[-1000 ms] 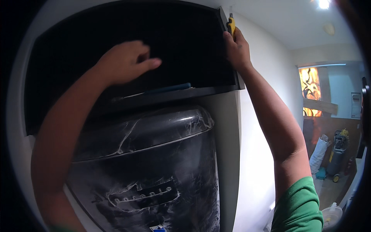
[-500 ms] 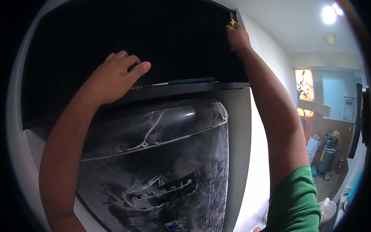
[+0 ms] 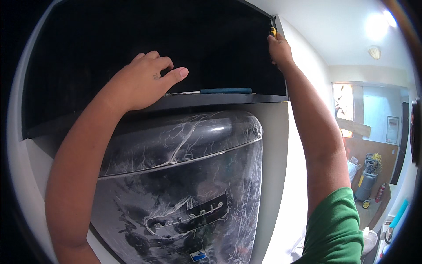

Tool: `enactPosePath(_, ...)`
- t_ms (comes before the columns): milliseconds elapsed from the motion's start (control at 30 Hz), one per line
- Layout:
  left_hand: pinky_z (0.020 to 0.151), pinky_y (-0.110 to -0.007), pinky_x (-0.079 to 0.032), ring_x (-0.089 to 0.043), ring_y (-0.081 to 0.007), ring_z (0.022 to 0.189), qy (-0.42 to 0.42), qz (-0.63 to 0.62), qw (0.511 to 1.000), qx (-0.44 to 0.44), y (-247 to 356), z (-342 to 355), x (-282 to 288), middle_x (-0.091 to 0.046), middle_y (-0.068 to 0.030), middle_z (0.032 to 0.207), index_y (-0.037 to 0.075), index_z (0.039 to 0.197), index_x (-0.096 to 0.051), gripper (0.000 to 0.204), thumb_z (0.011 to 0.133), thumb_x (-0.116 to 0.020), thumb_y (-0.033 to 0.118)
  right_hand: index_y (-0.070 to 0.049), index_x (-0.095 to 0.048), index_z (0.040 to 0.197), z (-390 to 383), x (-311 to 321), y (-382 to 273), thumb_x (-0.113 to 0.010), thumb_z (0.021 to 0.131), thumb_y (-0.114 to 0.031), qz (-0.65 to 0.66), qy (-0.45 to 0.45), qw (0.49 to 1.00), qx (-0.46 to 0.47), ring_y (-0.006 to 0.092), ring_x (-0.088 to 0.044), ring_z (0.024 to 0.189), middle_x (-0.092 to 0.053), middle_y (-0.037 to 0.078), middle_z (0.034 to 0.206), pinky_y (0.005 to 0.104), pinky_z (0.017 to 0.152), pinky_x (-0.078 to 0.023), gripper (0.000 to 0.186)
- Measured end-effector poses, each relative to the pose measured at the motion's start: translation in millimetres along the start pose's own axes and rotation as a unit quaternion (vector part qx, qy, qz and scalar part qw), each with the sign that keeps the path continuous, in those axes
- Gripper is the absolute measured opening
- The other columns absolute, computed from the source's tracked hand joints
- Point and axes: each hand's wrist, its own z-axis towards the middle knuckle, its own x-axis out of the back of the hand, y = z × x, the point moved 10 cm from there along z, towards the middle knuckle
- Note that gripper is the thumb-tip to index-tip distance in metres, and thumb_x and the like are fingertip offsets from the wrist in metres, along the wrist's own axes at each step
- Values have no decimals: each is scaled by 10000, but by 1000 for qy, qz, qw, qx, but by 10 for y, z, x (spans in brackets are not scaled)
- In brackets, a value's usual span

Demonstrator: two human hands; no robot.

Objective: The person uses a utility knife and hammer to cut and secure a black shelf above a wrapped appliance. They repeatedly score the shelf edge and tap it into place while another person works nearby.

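Note:
My right hand (image 3: 281, 48) is raised to the upper right corner of a black recessed panel (image 3: 220, 48). Its fingers are closed round a yellow-and-black utility knife (image 3: 273, 32), mostly hidden by the grip, at the panel's right edge. My left hand (image 3: 147, 81) is in front of the panel's lower part, fingers loosely bent and thumb held apart, with nothing seen in it. Just right of that hand, a blue-handled screwdriver (image 3: 226, 91) lies along the dark ledge (image 3: 211, 101); the left end of its shaft passes behind the hand.
Under the ledge stands a dark rounded fridge (image 3: 184, 189) wrapped in wrinkled clear film. A pale side panel (image 3: 274, 145) borders it. To the far right, a room holds a grey wheeled machine (image 3: 368, 176), a red fire extinguisher (image 3: 380, 192) and a white bucket (image 3: 369, 240).
The whole view has shifted a little. My left hand has slid slightly right along the ledge relative to the screwdriver. The right hand with the utility knife is a touch lower below the corner.

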Motion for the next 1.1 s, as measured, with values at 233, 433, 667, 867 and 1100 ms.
enactPosePath(233, 983, -437, -501, -600, -263, 1180, -31, -16, 999, -7, 0, 15, -24, -641, -120, 1185, 82, 1225, -683, 639, 977, -466, 630, -69, -581, 1329, 75, 89, -24, -507, 989, -370, -62, 8, 998, 23, 333, -712, 889, -701, 215, 1075, 416, 778, -566, 460)
enactPosePath(433, 967, -429, -508, -619, -263, 1147, -35, -12, 999, 2, 33, 2, 6, -643, -123, 1188, 77, 1223, -684, 639, 982, -462, 626, -79, -579, 1375, 285, 267, -18, -517, 973, -374, -156, 19, 982, 103, 368, -638, 1163, -671, 236, 1222, 442, 1020, -471, 502)
enactPosePath(667, 938, -421, -523, -644, -271, 1091, -36, -23, 999, 12, -23, 20, -22, -654, -138, 1161, 66, 1226, -684, 643, 987, -458, 619, -52, -602, 1314, 249, 132, -111, -481, 972, -364, -171, 13, 982, 79, 388, -619, 1179, -665, 238, 1226, 454, 1024, -466, 478)
enactPosePath(867, 924, -412, -528, -654, -271, 1058, -22, -30, 999, 11, -34, 17, -18, -658, -138, 1145, 60, 1212, -692, 643, 988, -458, 616, -35, -604, 1285, 207, 52, -104, -455, 980, -341, -122, 34, 992, 28, 393, -608, 1193, -661, 235, 1235, 457, 1023, -466, 457)
enactPosePath(1100, 929, -409, -524, -645, -266, 1071, -28, -25, 999, 0, -32, 6, -14, -649, -134, 1158, 66, 1218, -690, 633, 989, -465, 612, 0, -596, 1262, 291, -56, -8, -452, 985, -341, -84, 78, 992, 59, 387, -634, 1069, -661, 261, 1166, 460, 905, -490, 462)
